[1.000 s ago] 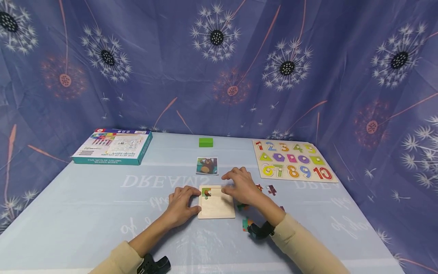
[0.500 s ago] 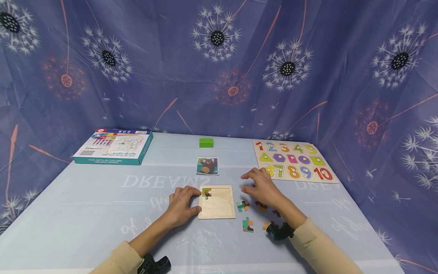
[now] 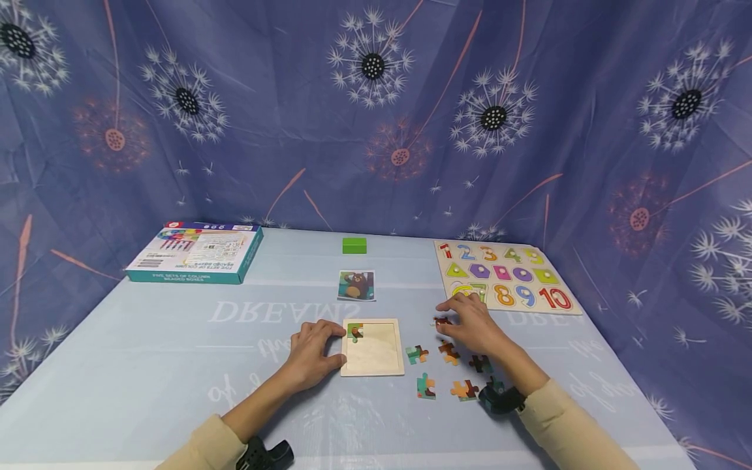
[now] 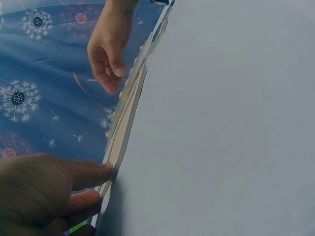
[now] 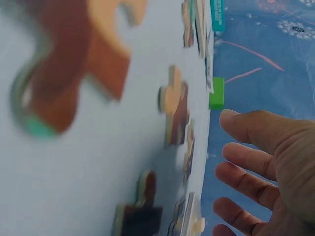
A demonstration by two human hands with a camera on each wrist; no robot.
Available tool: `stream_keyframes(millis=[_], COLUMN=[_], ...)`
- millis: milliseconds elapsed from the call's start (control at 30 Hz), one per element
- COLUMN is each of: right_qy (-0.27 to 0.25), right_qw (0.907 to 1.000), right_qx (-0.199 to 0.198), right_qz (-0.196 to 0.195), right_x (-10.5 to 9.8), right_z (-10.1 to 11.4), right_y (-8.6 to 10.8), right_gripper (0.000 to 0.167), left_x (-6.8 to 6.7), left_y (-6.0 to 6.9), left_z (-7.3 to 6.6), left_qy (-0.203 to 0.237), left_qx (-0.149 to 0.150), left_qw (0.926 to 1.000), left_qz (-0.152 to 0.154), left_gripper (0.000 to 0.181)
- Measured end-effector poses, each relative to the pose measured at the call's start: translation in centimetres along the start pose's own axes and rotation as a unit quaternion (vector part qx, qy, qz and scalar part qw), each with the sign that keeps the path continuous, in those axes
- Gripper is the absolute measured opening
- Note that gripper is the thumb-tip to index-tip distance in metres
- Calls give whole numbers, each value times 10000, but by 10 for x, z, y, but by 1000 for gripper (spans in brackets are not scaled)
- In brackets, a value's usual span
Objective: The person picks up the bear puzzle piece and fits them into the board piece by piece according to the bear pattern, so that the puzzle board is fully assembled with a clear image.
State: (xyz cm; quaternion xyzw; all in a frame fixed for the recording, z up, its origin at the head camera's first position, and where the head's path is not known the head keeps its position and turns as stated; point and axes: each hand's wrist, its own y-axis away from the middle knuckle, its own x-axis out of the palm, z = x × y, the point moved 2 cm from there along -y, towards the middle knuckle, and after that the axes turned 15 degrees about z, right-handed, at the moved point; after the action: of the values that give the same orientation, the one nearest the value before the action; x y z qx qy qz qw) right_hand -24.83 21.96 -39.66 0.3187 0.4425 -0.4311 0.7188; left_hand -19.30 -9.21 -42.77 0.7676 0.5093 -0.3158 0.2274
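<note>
The shallow wooden puzzle tray (image 3: pixel 376 356) lies flat on the table, with one picture piece (image 3: pixel 355 331) in its upper left corner. My left hand (image 3: pixel 314 352) rests at the tray's left edge, thumb and forefinger spread along it; the left wrist view shows the fingertips touching the rim. To the right of the tray, my right hand (image 3: pixel 472 323) hovers over loose jigsaw pieces. Its fingers are parted and hold nothing in the right wrist view. Nearest to its fingertips is a dark brown piece (image 3: pixel 442 321), partly hidden by the hand.
Several loose pieces, such as a teal one (image 3: pixel 425 386) and an orange-brown one (image 3: pixel 465 390), lie right of the tray. Behind stand a bear picture card (image 3: pixel 356 286), a green block (image 3: pixel 354 245), a number board (image 3: pixel 511 277) and a flat box (image 3: pixel 194 254).
My right hand has moved right, from above the tray to above the loose pieces, uncovering several of them. The left hand and the tray have stayed in place.
</note>
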Motion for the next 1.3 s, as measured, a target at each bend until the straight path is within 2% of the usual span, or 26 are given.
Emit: stream_keyframes(millis=[400,933,1300], right_qy=[-61,-61,-90], right_qw=[9994,9992,9995], right_qx=[166,231,64], right_qz=[297,310,307], right_x=[3,10,9], right_z=[-18,-30,-32], right_y=[0,-2,-1], right_gripper=[34,31,29], left_x=[0,1,1], left_y=[0,0,0], left_z=[0,1,1], left_qy=[-36,-64,-52], left_qx=[14,57,75], left_qw=[10000,9999,9999], left_qz=[-32,-80,-87], left_gripper=[35,35,35])
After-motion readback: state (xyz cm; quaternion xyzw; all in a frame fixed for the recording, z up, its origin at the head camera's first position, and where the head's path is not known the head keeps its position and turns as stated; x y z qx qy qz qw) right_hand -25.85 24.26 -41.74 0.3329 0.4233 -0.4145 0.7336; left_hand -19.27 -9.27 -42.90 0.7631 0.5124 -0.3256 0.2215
